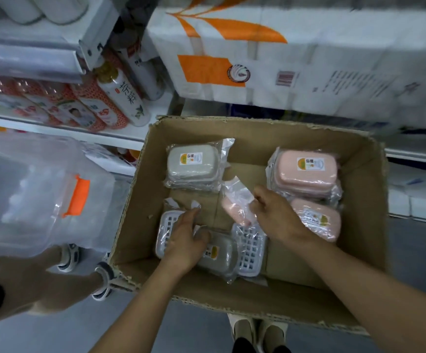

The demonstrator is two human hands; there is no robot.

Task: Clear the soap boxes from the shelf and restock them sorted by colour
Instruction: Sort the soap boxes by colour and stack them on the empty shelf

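Soap boxes [306,171] lie unsorted in the carton [369,200]; left hand [185,240] grasps a grey one at 7 o'clock, right hand [274,212] pinches a pink wrapper; restocking remains.

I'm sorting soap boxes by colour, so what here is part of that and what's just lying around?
Job: wrapped pink soap boxes, wrapped grey soap boxes, brown cardboard carton, left hand, right hand.

Lying about: clear plastic tub with orange latch, white-and-orange sack.
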